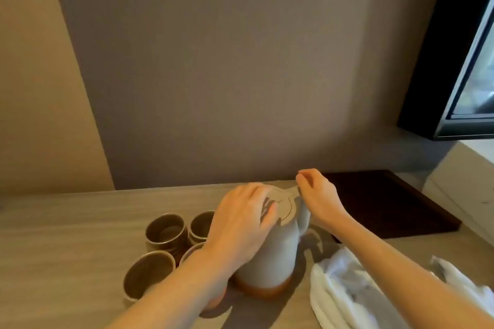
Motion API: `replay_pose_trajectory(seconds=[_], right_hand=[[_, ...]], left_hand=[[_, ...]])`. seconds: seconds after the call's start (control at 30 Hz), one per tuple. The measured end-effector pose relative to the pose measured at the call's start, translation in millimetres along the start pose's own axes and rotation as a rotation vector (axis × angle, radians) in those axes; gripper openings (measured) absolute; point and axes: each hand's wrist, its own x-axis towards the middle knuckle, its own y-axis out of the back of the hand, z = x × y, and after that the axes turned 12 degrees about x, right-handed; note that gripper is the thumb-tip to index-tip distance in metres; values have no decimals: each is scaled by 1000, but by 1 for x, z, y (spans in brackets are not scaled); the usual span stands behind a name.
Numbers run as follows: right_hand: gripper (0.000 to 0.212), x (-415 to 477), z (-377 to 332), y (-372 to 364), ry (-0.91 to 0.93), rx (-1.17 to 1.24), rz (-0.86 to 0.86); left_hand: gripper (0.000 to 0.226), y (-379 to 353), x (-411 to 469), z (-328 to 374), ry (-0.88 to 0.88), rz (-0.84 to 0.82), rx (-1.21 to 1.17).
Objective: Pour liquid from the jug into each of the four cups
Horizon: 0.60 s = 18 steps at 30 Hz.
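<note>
A grey ceramic jug (275,256) with a brown base stands upright on the wooden table (66,235). My left hand (240,222) lies over the jug's left shoulder and lid. My right hand (318,197) pinches the lid's tab at the top right, above the handle. Brown cups stand left of the jug: one far left (165,228), one behind my left hand (201,224), one near front (147,275), and another (191,251) mostly hidden under my left wrist.
A crumpled white cloth (352,291) lies on the table right of the jug. A dark wooden tray (387,205) sits at the back right against the wall. A dark-framed screen (470,83) hangs at the upper right.
</note>
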Motion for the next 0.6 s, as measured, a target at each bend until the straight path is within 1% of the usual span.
replay_pose_trajectory(seconds=[0.03,0.1,0.17,0.27,0.33,0.47,0.53,0.6], right_hand=[[42,-1,2,-1,-42,25,3],[44,0,9,-3,-110,73,-2],[45,-3,13,-9,-171,134,-28],[41,-5,15,-11,-192,209,-18],[36,-7,19,-11,-185,233,-29],[28,-15,24,-5,-156,294,-28],[35,-22,29,0,-144,314,-10],[46,-30,35,6,-138,345,9]], left_hand=[[42,-4,-2,6,-11,-43,34],[54,-16,-6,17,-31,-63,156],[59,-26,-10,26,-36,-112,278],[58,-37,-7,23,-15,-61,387],[58,-38,-7,23,-17,-79,402],[54,-40,-12,18,-86,-43,375],[53,-40,-13,11,-143,-35,313],[52,-39,-14,2,-223,-51,270]])
